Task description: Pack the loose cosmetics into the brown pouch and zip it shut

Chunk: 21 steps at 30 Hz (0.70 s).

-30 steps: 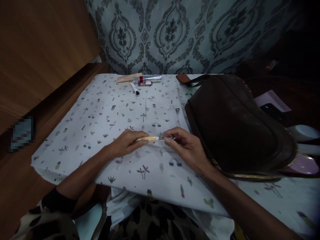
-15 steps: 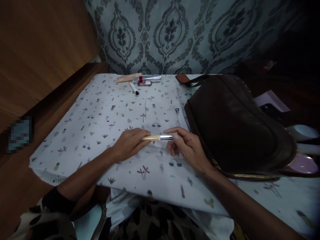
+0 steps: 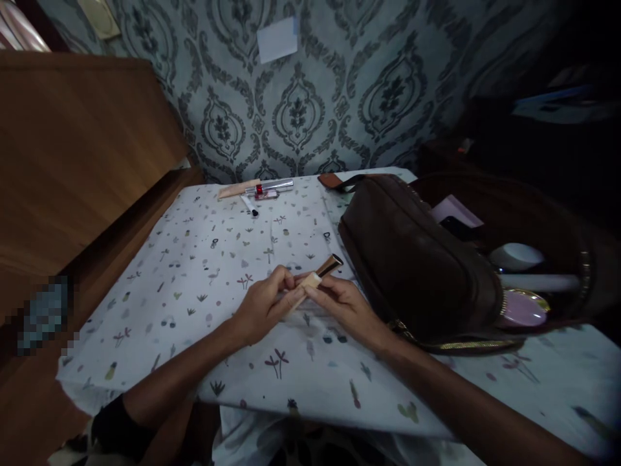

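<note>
The person's left hand [image 3: 264, 309] and right hand [image 3: 342, 305] met over the near middle of the cloth-covered tabletop [image 3: 194, 278], both pinching one slim cosmetic tube [image 3: 310, 282]. The left hand's thumb and fingertips were closed on the tube's pale lower body, while the right hand gripped it from the other side, just below the dark cap [image 3: 332, 264]. The tube was tilted, its capped end raised and pointing up and to the right, toward the brown bag [image 3: 417, 259]. Whether the cap sat fully closed could not be told in the dim light. The bag lay on its side just to the right of the hands, with its strap trailing toward the far edge. Its open mouth faced right and showed a white round container [image 3: 517, 255], a white tube [image 3: 538, 282] and a pink compact [image 3: 524, 309]. Well apart from the hands, along the far edge of the tabletop, lay a beige tube [image 3: 237, 189], a silver and red lipstick [image 3: 270, 188] and a small white pen with a black tip [image 3: 250, 206]. A wooden panel [image 3: 72, 162] stood to the left, and a patterned wall [image 3: 339, 97] with a paper note [image 3: 277, 39] rose behind.
</note>
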### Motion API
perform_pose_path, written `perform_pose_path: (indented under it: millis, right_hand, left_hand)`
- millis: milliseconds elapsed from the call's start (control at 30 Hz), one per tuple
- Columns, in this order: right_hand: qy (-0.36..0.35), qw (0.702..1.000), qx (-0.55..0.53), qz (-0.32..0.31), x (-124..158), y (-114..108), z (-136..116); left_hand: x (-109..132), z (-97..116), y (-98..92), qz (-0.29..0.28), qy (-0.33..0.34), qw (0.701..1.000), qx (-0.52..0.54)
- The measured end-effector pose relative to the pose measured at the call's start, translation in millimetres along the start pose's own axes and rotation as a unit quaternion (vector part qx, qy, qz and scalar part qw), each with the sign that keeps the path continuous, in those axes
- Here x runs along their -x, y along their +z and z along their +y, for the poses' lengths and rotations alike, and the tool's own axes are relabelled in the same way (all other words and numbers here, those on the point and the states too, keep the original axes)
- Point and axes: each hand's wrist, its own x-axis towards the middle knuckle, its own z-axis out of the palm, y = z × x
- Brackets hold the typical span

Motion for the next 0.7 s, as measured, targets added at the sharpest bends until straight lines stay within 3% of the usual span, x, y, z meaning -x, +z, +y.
perform_pose_path:
  millis: [100, 233, 433, 533, 700]
  right_hand:
    - [0.026, 0.999, -0.032, 0.019, 1.4, -2.0, -5.5]
    - [0.061, 0.996, -0.044, -0.038, 4.7, -0.2, -12.5]
    - [0.052, 0.992, 0.017, -0.109, 7.3, 2.1, -13.0]
    - [0.059, 0.991, -0.003, -0.121, 7.4, 1.3, -11.4]
    - [0.104, 0.985, -0.044, -0.129, 6.9, -0.1, -10.2]
  left_hand:
    - [-11.4, 6.6, -14.7, 0.030, 0.007, 0.996, -0.089]
    - [-22.8, 17.3, -25.9, 0.063, 0.003, 0.998, -0.014]
    - [-29.9, 18.6, -18.0, 0.067, 0.018, 0.997, 0.042]
    - [-30.3, 9.6, -20.2, 0.045, 0.021, 0.994, 0.099]
    - [-30.4, -4.9, -33.9, -0.047, 0.042, 0.971, 0.231]
